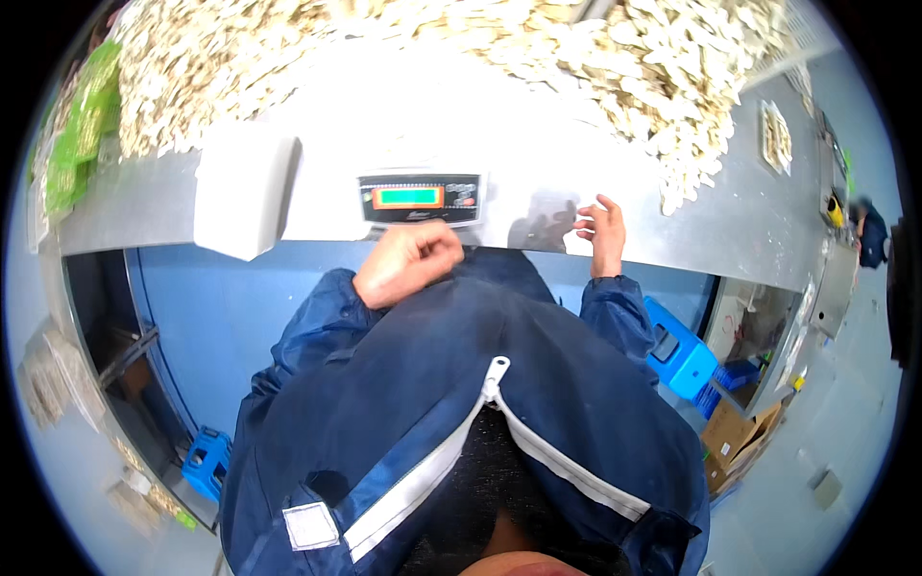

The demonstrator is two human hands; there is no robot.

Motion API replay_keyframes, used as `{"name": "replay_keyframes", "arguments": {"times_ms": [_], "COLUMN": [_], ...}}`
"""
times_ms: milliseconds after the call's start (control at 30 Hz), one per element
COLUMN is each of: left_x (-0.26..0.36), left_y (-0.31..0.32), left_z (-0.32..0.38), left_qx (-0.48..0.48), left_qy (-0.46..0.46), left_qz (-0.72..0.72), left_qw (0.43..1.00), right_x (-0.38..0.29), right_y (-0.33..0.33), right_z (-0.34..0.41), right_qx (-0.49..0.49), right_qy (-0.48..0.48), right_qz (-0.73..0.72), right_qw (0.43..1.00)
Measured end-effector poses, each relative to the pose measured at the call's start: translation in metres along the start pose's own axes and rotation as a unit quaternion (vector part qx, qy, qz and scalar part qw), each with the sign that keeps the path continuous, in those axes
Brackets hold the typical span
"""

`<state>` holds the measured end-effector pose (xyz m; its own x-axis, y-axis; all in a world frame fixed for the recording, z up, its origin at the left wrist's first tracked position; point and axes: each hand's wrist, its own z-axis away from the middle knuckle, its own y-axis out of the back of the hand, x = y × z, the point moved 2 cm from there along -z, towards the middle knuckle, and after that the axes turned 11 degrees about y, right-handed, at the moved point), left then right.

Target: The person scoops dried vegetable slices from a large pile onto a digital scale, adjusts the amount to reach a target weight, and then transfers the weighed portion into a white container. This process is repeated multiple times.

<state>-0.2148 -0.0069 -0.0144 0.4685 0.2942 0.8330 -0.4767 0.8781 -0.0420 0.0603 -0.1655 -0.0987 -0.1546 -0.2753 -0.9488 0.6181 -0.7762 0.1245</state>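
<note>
My left hand is half curled just below a digital scale with a lit green display, at the front edge of a steel table. Nothing shows in its fingers. My right hand is over the table edge to the right of the scale, its fingers apart and holding nothing. A white plastic container stands to the left of the scale, overhanging the edge. Pale sliced pieces of food lie heaped across the back of the table. Glare hides the area behind the scale.
Green mesh bags lie at the far left. A small filled tray is at the right. Blue plastic stools and cardboard boxes are below the table. Another person is in the distance at the far right.
</note>
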Motion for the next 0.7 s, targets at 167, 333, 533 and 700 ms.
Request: {"name": "replay_keyframes", "arguments": {"times_ms": [167, 333, 533, 700], "left_x": [-0.026, -0.009, 0.026, 0.064], "left_y": [-0.067, -0.139, -0.224, -0.258], "left_z": [-0.08, -0.174, -0.255, -0.29], "left_qx": [-0.077, -0.132, -0.092, -0.05], "left_qy": [0.07, 0.202, 0.202, 0.217], "left_qz": [0.076, 0.186, 0.25, 0.278], "left_qw": [0.992, 0.952, 0.942, 0.934], "right_x": [0.041, 0.055, -0.002, -0.008], "right_y": [0.146, 0.208, 0.19, 0.289], "right_z": [-0.047, -0.085, -0.15, -0.235], "right_qx": [0.189, 0.127, -0.082, -0.016], "right_qy": [-0.086, -0.097, -0.024, 0.022], "right_qz": [-0.184, -0.156, -0.186, 0.022], "right_qw": [0.961, 0.975, 0.979, 0.999]}}
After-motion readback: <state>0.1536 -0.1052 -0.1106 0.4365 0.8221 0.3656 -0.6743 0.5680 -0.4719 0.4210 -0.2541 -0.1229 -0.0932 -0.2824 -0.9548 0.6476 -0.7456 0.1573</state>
